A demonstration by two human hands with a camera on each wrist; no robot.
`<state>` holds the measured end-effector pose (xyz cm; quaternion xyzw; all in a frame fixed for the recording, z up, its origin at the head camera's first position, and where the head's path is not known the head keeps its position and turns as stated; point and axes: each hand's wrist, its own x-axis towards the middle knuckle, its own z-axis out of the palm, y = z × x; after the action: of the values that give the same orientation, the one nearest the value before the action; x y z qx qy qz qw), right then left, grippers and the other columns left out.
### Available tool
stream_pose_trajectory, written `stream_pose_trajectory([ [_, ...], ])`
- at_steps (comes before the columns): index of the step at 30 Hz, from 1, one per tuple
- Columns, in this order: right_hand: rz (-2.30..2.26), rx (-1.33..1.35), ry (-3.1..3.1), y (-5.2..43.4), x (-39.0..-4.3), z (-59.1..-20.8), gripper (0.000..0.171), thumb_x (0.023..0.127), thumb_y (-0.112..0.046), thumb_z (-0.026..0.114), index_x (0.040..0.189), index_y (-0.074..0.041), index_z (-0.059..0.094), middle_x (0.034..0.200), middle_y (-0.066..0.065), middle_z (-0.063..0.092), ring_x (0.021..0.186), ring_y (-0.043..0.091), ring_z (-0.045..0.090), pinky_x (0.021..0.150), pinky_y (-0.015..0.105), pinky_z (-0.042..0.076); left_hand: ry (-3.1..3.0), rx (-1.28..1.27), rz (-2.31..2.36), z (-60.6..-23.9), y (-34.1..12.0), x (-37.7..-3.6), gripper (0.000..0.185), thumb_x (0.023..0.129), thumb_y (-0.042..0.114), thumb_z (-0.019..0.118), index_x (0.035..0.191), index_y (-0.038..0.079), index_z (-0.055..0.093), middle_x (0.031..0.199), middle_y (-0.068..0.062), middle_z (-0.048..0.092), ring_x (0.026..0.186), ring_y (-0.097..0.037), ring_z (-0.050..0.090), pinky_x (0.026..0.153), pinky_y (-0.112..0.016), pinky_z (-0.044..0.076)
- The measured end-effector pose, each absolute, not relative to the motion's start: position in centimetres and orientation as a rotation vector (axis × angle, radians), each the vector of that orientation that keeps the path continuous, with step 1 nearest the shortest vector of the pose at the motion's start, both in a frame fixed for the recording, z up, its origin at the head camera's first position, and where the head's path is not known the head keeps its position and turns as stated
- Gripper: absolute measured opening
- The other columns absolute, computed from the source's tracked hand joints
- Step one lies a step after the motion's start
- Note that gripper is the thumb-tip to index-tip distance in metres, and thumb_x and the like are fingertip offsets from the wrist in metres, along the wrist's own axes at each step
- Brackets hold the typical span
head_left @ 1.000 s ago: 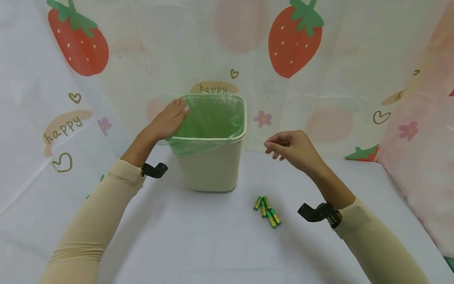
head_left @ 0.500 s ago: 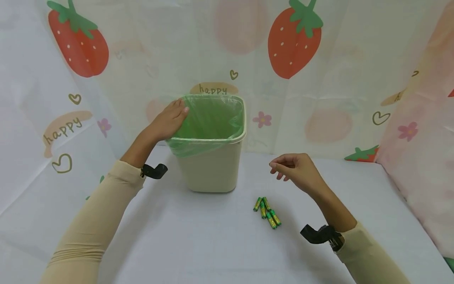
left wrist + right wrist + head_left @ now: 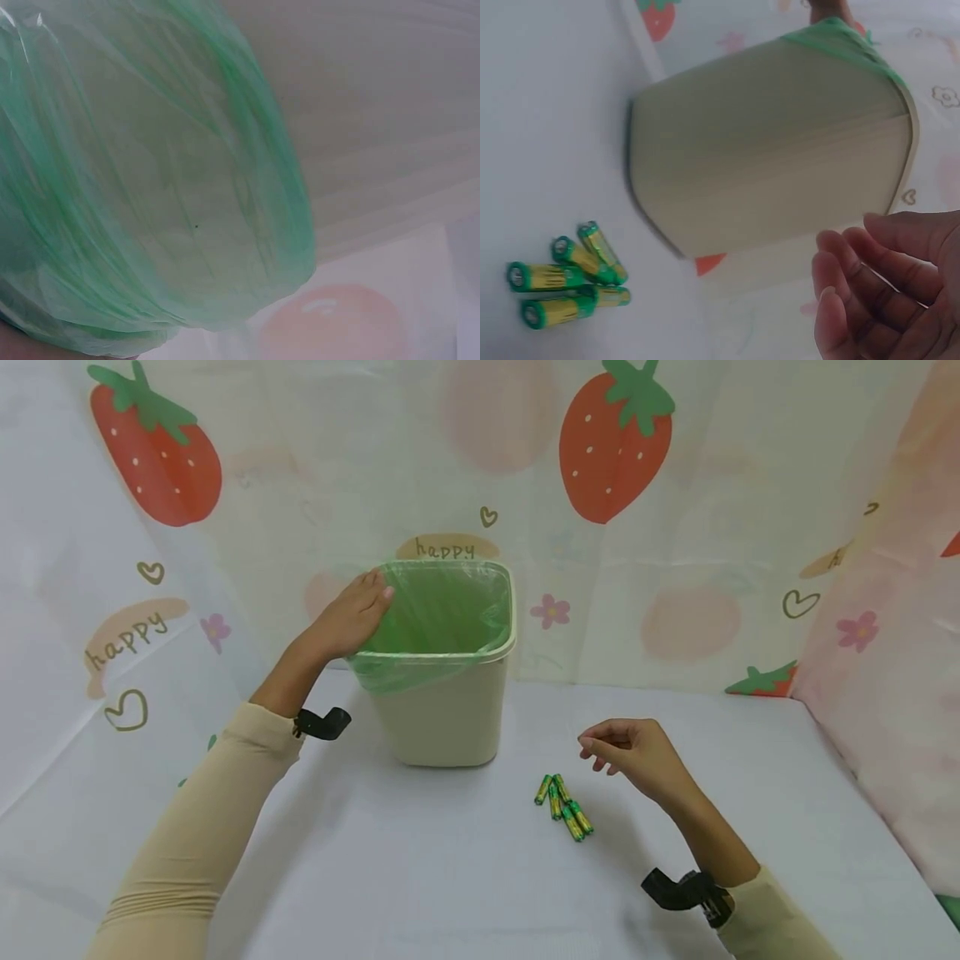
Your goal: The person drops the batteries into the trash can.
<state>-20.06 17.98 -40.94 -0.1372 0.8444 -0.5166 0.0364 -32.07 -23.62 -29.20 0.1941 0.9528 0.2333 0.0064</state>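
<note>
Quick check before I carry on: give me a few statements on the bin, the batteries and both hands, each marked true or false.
1. The left hand rests on the rim of the bin. True.
2. The right hand holds a battery. False: its fingers are loosely curled and hold nothing; it hovers above the table, close to the batteries.
3. The bin is lined with a green bag. True.
4. The batteries lie inside the bin. False: they lie in a small cluster on the table, in front of the bin and to its right.
5. The bin lies on its side. False: it stands upright, opening upward.
</note>
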Motion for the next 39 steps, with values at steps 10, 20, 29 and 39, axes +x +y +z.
stream_pose_trajectory([
  [10,-1.553,-0.373,2.579,18.5,-18.8,-43.9,0.018,0.098,-0.022,0.07,0.104,-0.007,0.077,0.089,0.007,0.075,0.077,0.03,0.07,0.064,0.033,0.058,2.95,0.623,0.765,-28.9,-23.5,-31.9,0.067,0.113,0.037,0.015,0.156,-0.013,-0.001,0.165,-0.029,-0.006,0.154,-0.04,-0.008,0.125,-0.049,-0.001],
  [20,-1.54,-0.256,2.564,18.4,-17.6,-47.2,0.018,0.095,-0.015,0.073,0.105,0.0,0.076,0.093,0.017,0.074,0.077,0.035,0.07,0.063,0.041,0.059,2.938,0.628,0.759,-28.8,-23.4,-31.9,0.069,0.113,0.039,0.014,0.156,-0.012,-0.003,0.166,-0.028,-0.008,0.154,-0.038,-0.01,0.125,-0.048,-0.002],
  [29,-1.432,-0.211,2.658,18.3,-17.5,-49.1,0.013,0.091,-0.012,0.077,0.101,-0.005,0.078,0.089,0.005,0.072,0.07,0.021,0.066,0.057,0.032,0.055,2.943,0.616,0.777,-28.8,-23.4,-31.8,0.068,0.113,0.038,0.015,0.157,-0.011,-0.001,0.166,-0.027,-0.006,0.154,-0.038,-0.009,0.125,-0.048,-0.002],
  [39,-1.355,-0.231,2.716,17.9,-17.5,-50.5,0.012,0.088,-0.008,0.078,0.099,-0.003,0.077,0.079,-0.001,0.07,0.068,0.014,0.065,0.054,0.028,0.052,2.953,0.617,0.753,-28.9,-23.4,-31.9,0.067,0.113,0.037,0.015,0.156,-0.012,-0.001,0.166,-0.028,-0.006,0.154,-0.039,-0.008,0.125,-0.048,-0.002],
])
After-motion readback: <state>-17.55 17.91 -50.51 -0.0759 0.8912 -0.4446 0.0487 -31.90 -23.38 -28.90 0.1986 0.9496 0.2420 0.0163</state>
